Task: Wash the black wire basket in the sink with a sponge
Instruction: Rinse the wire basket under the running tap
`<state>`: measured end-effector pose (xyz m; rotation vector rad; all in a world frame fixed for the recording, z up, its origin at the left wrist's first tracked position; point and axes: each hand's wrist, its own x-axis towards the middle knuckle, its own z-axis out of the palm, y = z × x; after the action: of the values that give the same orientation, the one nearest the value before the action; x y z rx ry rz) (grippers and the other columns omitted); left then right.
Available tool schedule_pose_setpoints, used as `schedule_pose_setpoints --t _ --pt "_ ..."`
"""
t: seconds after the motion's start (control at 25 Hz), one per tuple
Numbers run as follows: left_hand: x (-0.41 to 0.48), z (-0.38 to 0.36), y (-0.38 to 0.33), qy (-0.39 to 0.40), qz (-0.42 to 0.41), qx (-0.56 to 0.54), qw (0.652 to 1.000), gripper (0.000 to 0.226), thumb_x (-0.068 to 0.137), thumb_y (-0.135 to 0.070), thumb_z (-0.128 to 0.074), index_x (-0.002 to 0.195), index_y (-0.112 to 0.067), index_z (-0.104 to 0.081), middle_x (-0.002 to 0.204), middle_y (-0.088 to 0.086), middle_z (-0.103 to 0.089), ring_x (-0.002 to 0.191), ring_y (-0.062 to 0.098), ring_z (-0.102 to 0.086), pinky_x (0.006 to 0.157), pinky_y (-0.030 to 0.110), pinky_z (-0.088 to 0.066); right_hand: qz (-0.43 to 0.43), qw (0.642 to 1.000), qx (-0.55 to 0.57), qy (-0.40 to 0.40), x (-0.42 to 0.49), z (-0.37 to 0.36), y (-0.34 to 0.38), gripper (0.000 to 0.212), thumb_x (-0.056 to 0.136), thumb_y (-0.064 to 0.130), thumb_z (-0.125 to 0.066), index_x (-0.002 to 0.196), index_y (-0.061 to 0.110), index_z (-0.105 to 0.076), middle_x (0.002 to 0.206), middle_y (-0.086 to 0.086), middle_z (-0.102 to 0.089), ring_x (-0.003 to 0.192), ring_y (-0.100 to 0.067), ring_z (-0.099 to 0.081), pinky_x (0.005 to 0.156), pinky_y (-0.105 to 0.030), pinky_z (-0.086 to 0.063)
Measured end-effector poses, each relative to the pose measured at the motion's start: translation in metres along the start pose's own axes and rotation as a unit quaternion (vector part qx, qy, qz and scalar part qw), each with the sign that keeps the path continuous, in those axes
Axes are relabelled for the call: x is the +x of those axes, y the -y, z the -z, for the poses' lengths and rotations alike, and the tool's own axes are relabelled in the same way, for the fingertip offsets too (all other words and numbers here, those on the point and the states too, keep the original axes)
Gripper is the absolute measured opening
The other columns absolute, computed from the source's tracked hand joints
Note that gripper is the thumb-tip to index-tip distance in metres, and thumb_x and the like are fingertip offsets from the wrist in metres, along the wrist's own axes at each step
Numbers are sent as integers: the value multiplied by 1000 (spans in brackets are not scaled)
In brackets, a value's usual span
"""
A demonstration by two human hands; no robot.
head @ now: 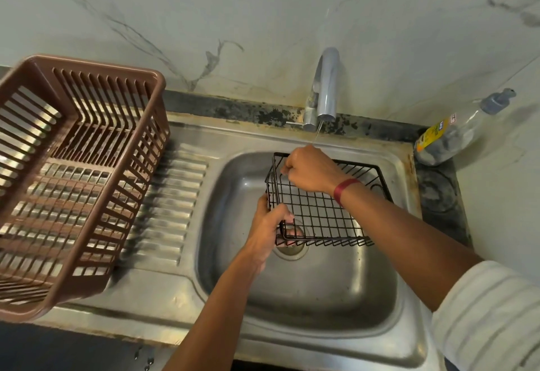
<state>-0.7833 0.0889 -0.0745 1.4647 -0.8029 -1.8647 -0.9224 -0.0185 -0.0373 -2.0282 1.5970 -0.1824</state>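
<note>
Black wire basket [321,213] sits tilted inside the sink [321,289], its near edge low over the drain [292,249] and its far rim up under the faucet [327,87], where a thin stream of water [317,134] falls. Both hands are on its left end: the left hand [268,224] wraps the near-left corner, fingers curled through the grid, and the right hand [309,170] closes on the far rim wire. Whether that fist also hides anything, I cannot tell — no sponge shows.

I judge the basket light and stiff, an open lattice that should not flex, though wet coated wire will be slick. The thicker rim frame and the corners look the safest hold; thin cross wires would pinch the fingers.

Count: one basket, one faucet, one dish soap bottle [455,134] at the right — and one brown plastic dish rack [73,166] on the drainboard. Two hands, one red wristband [346,191].
</note>
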Motion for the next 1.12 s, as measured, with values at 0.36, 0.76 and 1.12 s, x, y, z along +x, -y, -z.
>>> schedule_pose_setpoints --t 0.36,0.76,1.12 --pt "1 -4 -8 7 7 -3 1000 96 49 -45 -67 139 -20 -42 125 15 -65 100 31 -73 77 42 -57 -12 998 46 -27 2 5 0 22 86 0 -58 91 11 -77 99 2 -76 88 -9 -69 85 -27 -53" --pt "-4 -6 -8 18 -1 -11 1000 85 61 -33 -64 142 -19 -40 116 16 -62 88 27 -72 63 28 -57 9 999 6 41 1 2 -3 23 90 3 -56 101 7 -76 106 -6 -74 99 -17 -68 93 -35 -53" --pt "-10 3 -17 -15 -4 -21 1000 77 63 -31 -60 136 -11 -44 106 14 -60 94 30 -65 58 25 -56 -11 1000 5 -24 2 -9 -10 22 89 4 -58 96 11 -77 105 -1 -75 97 -12 -69 94 -34 -54"
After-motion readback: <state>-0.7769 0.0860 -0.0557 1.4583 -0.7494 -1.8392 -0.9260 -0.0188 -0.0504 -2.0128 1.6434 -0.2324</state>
